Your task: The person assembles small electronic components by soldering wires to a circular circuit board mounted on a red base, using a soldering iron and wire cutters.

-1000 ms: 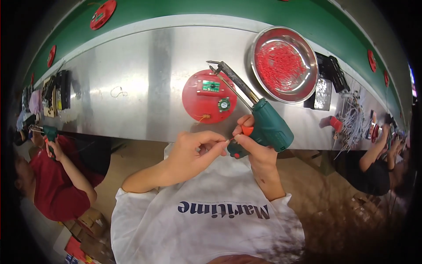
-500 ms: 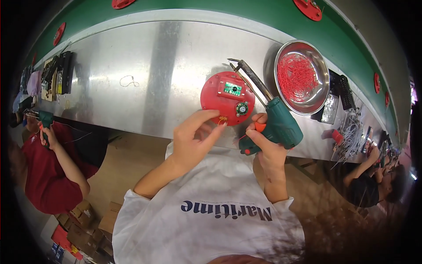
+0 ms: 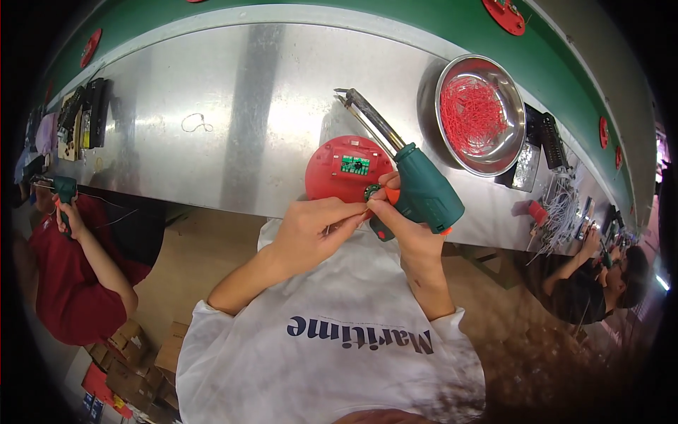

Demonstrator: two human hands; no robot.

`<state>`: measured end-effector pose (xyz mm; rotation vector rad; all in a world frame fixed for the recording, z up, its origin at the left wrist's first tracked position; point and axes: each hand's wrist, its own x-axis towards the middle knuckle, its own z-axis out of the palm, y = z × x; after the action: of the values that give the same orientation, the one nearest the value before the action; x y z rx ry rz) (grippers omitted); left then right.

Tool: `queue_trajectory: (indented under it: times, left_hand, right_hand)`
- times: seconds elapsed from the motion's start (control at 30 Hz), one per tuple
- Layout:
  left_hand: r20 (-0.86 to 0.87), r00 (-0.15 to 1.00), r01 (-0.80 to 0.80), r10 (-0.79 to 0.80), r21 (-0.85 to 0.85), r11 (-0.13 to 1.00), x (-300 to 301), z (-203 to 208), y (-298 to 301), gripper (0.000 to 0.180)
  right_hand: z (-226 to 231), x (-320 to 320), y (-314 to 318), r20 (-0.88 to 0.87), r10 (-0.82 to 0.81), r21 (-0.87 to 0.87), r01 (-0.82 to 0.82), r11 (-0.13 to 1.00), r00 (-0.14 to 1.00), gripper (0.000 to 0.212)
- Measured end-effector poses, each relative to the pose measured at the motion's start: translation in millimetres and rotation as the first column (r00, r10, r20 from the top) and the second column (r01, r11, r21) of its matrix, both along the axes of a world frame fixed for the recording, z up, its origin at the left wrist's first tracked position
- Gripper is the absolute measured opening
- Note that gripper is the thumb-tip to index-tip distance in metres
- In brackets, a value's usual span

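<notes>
**Circuit board (image 3: 355, 165) seated, further progress unclear**

A soldering gun (image 3: 429, 186) is gripped in the right hand (image 3: 417, 239); the left hand's (image 3: 311, 227) fingertips are pinched together, any contents hidden. The red disc (image 3: 326, 173) is set near the table's (image 3: 162, 152) front edge.

- We see a co-worker (image 3: 78, 283) in dark red at left
- We see pale cables (image 3: 558, 209) bunched at right
- We spot cardboard boxes (image 3: 128, 384) (brown, piled up) at lower left

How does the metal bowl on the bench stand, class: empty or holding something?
Holding something: in the bowl, a tangle of thin red strands covers much of the bottom, with bare metal showing beside it.
</notes>
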<state>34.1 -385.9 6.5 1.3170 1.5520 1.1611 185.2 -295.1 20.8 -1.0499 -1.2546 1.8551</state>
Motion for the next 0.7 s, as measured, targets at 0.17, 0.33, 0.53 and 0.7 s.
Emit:
queue_trajectory:
  times: [0.17, 0.33, 0.53, 0.7]
  left_hand:
    - [0.16, 0.985, -0.054, 0.061, -0.05, 0.997, 6.6, 4.4, -1.0, 0.017]
    - [0.122, 0.986, -0.106, 0.117, -0.094, 0.99, 10.7, 5.3, 2.6, 0.017]
    - [-0.048, 0.988, -0.141, 0.147, 0.114, 0.983, 13.7, -2.4, 2.4, 0.014]
    - [0.039, 0.991, -0.127, 0.125, 0.036, 0.991, 12.9, 1.3, 2.6, 0.013]
  right_hand:
    - [3.7, 1.7, -0.1, 0.019, 0.044, -0.029, -0.044, 0.999, 0.999, 0.033]
    - [-12.4, 1.2, -2.6, 0.011, 0.007, 0.026, -0.007, 1.0, 1.0, 0.029]
    - [-16.0, 6.6, -1.0, -0.096, -0.037, -0.199, 0.017, 0.98, 0.995, 0.029]
    - [-15.6, 1.8, -4.0, -0.101, -0.115, -0.32, 0.077, 0.944, 0.988, 0.026]
